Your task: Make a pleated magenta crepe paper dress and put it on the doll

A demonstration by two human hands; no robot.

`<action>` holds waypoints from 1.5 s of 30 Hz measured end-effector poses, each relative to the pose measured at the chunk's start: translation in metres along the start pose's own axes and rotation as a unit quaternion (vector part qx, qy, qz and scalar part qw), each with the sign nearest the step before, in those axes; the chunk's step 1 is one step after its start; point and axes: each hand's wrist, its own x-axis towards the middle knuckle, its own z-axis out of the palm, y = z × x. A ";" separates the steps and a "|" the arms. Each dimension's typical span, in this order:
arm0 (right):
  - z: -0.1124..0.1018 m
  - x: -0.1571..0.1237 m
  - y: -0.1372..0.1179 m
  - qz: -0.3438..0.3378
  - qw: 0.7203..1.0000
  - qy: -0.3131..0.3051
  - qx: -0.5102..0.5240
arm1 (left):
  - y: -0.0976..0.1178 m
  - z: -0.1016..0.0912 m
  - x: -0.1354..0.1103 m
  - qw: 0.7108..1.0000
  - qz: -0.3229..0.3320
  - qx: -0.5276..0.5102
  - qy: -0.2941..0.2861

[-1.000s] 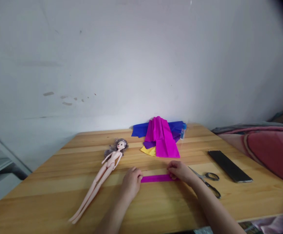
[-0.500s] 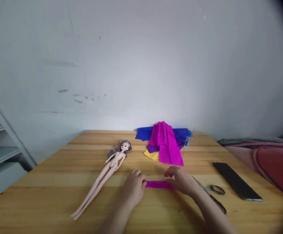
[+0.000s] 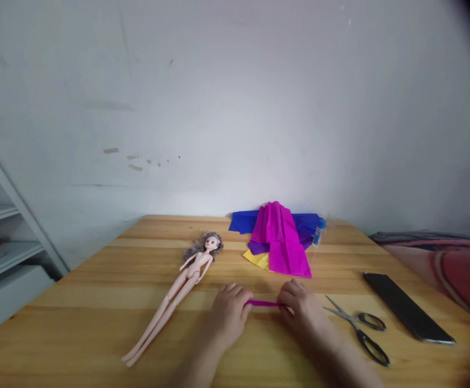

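Grip: Your left hand (image 3: 227, 315) and your right hand (image 3: 303, 311) each press curled fingers down on one end of the narrow magenta paper strip (image 3: 264, 303), pinching it tight.
Strip: It lies flat on the pale wooden table (image 3: 77, 302), running from 9 to 3 o'clock. Only a short stretch shows between your hands.
Doll: The unclothed plastic doll with grey-brown hair (image 3: 182, 291) lies on its back at 10 o'clock from your left hand, near it but not touching, its head toward the wall.
Sheets: The pile of folded magenta, blue, purple and yellow paper sheets (image 3: 279, 240) sits at 12 o'clock from the strip, by the wall.
Scissors: The black-handled metal scissors (image 3: 360, 328) lie slightly parted at 3 o'clock, just beside your right hand.
Phone: The black rectangular phone (image 3: 407, 308) lies past the scissors, at 2 o'clock.
Shelf: The grey shelf unit (image 3: 4, 253) stands at 9 o'clock, off the table. Something flat lies on one shelf, too blurred to name.
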 end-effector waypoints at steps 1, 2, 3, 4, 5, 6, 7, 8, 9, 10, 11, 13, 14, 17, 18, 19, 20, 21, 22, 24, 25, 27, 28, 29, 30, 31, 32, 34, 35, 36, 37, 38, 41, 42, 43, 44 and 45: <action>0.001 -0.003 0.000 -0.009 1.000 0.017 -0.007 | 0.001 -0.002 0.000 1.000 0.019 0.013 0.006; 0.002 -0.006 0.000 -0.014 1.000 0.025 -0.010 | 0.002 -0.003 0.000 0.999 0.035 0.026 0.012; 0.003 -0.009 0.000 -0.017 0.999 0.027 -0.009 | 0.004 -0.004 0.000 0.998 0.047 0.038 0.015; 0.004 -0.010 0.001 -0.016 1.000 0.026 -0.003 | 0.006 -0.005 -0.001 0.997 0.056 0.047 0.018; 0.005 -0.011 0.002 -0.014 1.000 0.023 0.006 | 0.007 -0.006 -0.001 0.996 0.063 0.053 0.017; 0.006 -0.011 0.003 -0.013 1.000 0.017 0.016 | 0.009 -0.006 -0.001 0.996 0.068 0.059 0.015; 0.008 -0.011 0.003 -0.013 1.000 0.010 0.024 | 0.010 -0.006 -0.001 0.995 0.071 0.062 0.011; 0.009 -0.010 0.004 -0.015 0.999 0.003 0.031 | 0.010 -0.005 -0.001 0.995 0.074 0.065 0.005; 0.010 -0.010 0.004 -0.018 0.999 -0.004 0.036 | 0.009 -0.004 -0.001 0.995 0.076 0.066 -0.002; 0.010 -0.010 0.004 -0.020 0.999 -0.012 0.039 | 0.008 -0.003 -0.001 0.995 0.078 0.064 -0.011; 0.011 -0.010 0.004 -0.021 0.999 -0.019 0.040 | 0.006 -0.002 -0.002 0.995 0.078 0.059 -0.021; 0.010 -0.011 0.004 -0.021 0.999 -0.030 0.039 | 0.000 0.000 -0.002 0.996 0.073 0.040 -0.038; 0.009 -0.012 0.003 -0.019 0.999 -0.034 0.037 | -0.002 0.001 -0.002 0.996 0.069 0.027 -0.045; 0.004 -0.013 0.001 -0.013 0.999 -0.042 0.031 | -0.008 0.002 -0.002 0.997 0.050 -0.008 -0.055; 0.003 -0.013 0.000 -0.011 0.998 -0.046 0.030 | -0.009 0.001 -0.002 0.997 0.045 -0.016 -0.057; 0.002 -0.013 -0.001 -0.009 0.998 -0.050 0.029 | -0.009 0.000 -0.002 0.997 0.039 -0.021 -0.059; 0.001 -0.012 -0.002 -0.008 0.998 -0.056 0.029 | -0.009 0.000 -0.002 0.997 0.034 -0.025 -0.060; 0.000 -0.010 -0.004 -0.009 0.998 -0.061 0.027 | -0.008 -0.001 -0.002 0.997 0.030 -0.027 -0.061; 0.001 -0.008 -0.005 -0.011 0.997 -0.066 0.025 | -0.008 -0.002 -0.002 0.997 0.027 -0.027 -0.060; 0.004 -0.003 -0.009 -0.019 0.997 -0.077 0.018 | -0.006 -0.002 -0.001 0.998 0.026 -0.025 -0.059; 0.006 -0.001 -0.011 -0.024 0.996 -0.083 0.017 | -0.006 -0.002 -0.001 0.998 0.026 -0.023 -0.059; 0.011 0.004 -0.014 -0.031 0.995 -0.095 0.022 | -0.005 -0.002 -0.001 0.998 0.024 -0.021 -0.061; 0.014 0.006 -0.015 -0.029 0.994 -0.098 0.028 | -0.005 -0.002 -0.001 0.998 0.022 -0.022 -0.062; 0.017 0.007 -0.016 -0.024 0.994 -0.099 0.036 | -0.006 -0.002 0.000 0.998 0.018 -0.024 -0.063; 0.019 0.007 -0.016 -0.016 0.994 -0.097 0.045 | -0.006 -0.002 0.000 0.998 0.011 -0.027 -0.064; 0.021 0.008 -0.016 -0.005 0.994 -0.093 0.054 | -0.008 -0.003 0.000 0.998 0.001 -0.030 -0.064; 0.022 0.007 -0.016 0.005 0.994 -0.089 0.062 | -0.009 -0.004 -0.001 0.997 -0.010 -0.033 -0.063; 0.022 0.007 -0.016 0.020 0.993 -0.086 0.074 | -0.013 -0.008 -0.001 0.997 -0.039 -0.038 -0.061; 0.021 0.007 -0.016 0.026 0.993 -0.086 0.076 | -0.016 -0.010 -0.002 0.996 -0.053 -0.041 -0.061; 0.021 0.006 -0.017 0.030 0.993 -0.088 0.077 | -0.018 -0.013 -0.002 0.995 -0.067 -0.045 -0.062; 0.020 0.006 -0.017 0.034 0.992 -0.090 0.076 | -0.021 -0.016 -0.003 0.993 -0.082 -0.049 -0.065; 0.020 0.007 -0.017 0.039 0.992 -0.090 0.075 | -0.023 -0.019 -0.004 0.992 -0.096 -0.051 -0.069; 0.021 0.007 -0.017 0.053 0.991 -0.092 0.076 | -0.029 -0.028 -0.005 0.987 -0.134 -0.049 -0.076; 0.022 0.007 -0.016 0.058 0.991 -0.093 0.077 | -0.030 -0.030 -0.006 0.986 -0.142 -0.046 -0.077; 0.023 0.007 -0.015 0.066 0.990 -0.093 0.077 | -0.031 -0.032 -0.006 0.985 -0.146 -0.043 -0.077; 0.024 0.007 -0.014 0.074 0.990 -0.093 0.075 | -0.031 -0.033 -0.006 0.985 -0.146 -0.040 -0.077; 0.025 0.007 -0.013 0.082 0.990 -0.090 0.073 | -0.031 -0.034 -0.007 0.986 -0.146 -0.038 -0.076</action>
